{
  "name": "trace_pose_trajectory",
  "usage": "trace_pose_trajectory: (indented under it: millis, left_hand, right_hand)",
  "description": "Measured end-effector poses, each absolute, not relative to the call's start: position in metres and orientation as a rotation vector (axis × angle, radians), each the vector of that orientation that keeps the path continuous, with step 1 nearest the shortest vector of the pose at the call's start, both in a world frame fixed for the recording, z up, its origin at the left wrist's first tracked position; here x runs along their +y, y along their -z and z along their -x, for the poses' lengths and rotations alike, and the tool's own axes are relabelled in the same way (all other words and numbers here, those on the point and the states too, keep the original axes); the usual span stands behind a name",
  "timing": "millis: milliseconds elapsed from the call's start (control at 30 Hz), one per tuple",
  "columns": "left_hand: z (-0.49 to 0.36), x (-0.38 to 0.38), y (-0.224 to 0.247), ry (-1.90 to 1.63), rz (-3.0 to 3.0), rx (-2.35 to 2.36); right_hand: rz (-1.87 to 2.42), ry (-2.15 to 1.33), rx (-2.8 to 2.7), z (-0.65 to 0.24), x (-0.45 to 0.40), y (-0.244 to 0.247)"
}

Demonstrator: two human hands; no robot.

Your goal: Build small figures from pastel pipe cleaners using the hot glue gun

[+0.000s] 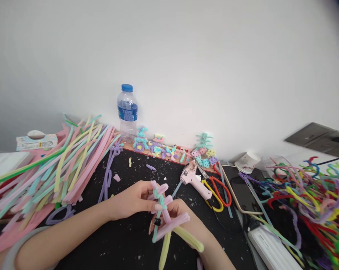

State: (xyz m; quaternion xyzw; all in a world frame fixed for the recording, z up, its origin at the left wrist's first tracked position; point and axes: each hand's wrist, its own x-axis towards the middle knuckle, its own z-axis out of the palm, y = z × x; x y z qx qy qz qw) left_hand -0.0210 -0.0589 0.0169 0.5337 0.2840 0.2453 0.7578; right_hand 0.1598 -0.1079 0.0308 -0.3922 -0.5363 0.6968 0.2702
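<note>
A pipe-cleaner figure (166,214) of pink, teal and yellow fuzzy stems is held up between my hands above the black table. A small black piece (157,221), possibly a bead, sits on its teal stem. My left hand (139,200) pinches the upper part between thumb and fingers. Behind the figure, my right hand (180,215) closes around its lower part, with the fingers partly hidden. Two yellow ends hang down past the right hand. Beyond the hands lies a pink glue gun (196,180), beside scissors (218,193) with red and yellow handles.
Loose pastel pipe cleaners (82,161) pile up at left; a bright tangle (312,210) lies at right. A plastic bottle (127,112) stands by the wall near small finished pipe-cleaner shapes (172,153). A phone (242,191), paper cup (247,162) and white power bank-like box (273,247) are at right.
</note>
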Motion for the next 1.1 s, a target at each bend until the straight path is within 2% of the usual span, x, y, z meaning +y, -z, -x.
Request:
trace_pose_trajectory:
  millis: [133,433,700,1100]
  left_hand:
    - [0.022,-0.057,-0.016,-0.543,-1.144,0.691]
    - [0.022,-0.057,-0.015,-0.590,-1.076,0.637]
    - [0.019,-0.056,-0.011,-0.616,-1.050,0.670]
    - [0.018,-0.055,-0.011,-0.699,-0.977,0.707]
  right_hand:
    - [1.109,-1.800,-1.399,-0.157,-0.108,-0.023]
    - [1.240,-1.388,-1.436,-0.152,-0.111,-0.011]
    - [1.276,-1.222,-1.582,-0.154,-0.113,-0.009]
    - [1.308,-1.431,-1.266,-0.153,-0.108,-0.007]
